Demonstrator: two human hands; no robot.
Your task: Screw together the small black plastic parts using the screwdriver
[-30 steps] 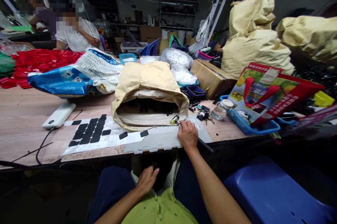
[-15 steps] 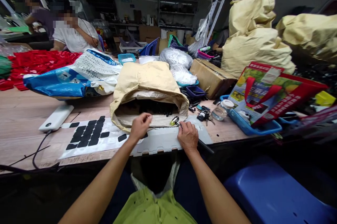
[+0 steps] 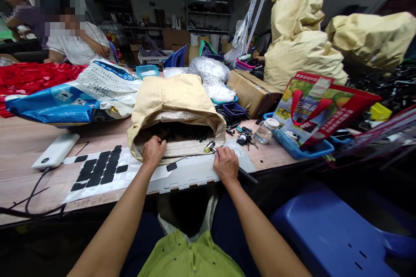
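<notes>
A tan paper sack (image 3: 175,99) lies on its side on the wooden table (image 3: 19,138), its mouth facing me with dark parts inside. My left hand (image 3: 152,150) is at the sack's mouth, fingers curled over its lower lip. My right hand (image 3: 225,165) rests on a grey flat panel (image 3: 191,173) and grips a small hammer (image 3: 210,147) with a black handle, its metal head just right of the sack's mouth. To the left lies a white sheet with several black pads (image 3: 100,168).
A white power bank (image 3: 55,151) with a cable lies at the left. A blue-and-white bag (image 3: 71,95), a cardboard box (image 3: 250,90), keys (image 3: 243,137), a jar (image 3: 264,130) and a blue tray with a red bag (image 3: 312,116) crowd the table. Another person (image 3: 71,30) sits behind. A blue stool (image 3: 328,233) is at my right.
My left hand rose from my lap to the table and reached the sack's mouth. My right hand stayed on the hammer. The view shifted slightly right.
</notes>
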